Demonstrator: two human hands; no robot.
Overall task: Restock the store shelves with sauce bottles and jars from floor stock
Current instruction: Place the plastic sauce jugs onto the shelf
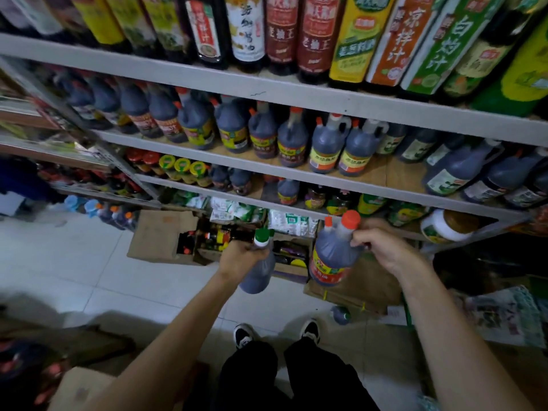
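Observation:
My left hand [241, 256] grips the neck of a dark sauce bottle with a green and white cap [258, 274], held above the floor. My right hand [382, 241] holds the handle of a dark jug with an orange cap and a yellow-red label [333, 256], lifted in front of the lower shelf. Both bottles hang in the air below the second shelf [267, 170], which carries a row of similar orange-capped jugs [292, 140].
An open cardboard box [166, 235] with small bottles sits on the floor under the shelves. A flattened box [364, 286] and a loose bottle [341, 315] lie at the right. Another carton [80, 387] is near my left arm. White floor tiles lie at the left.

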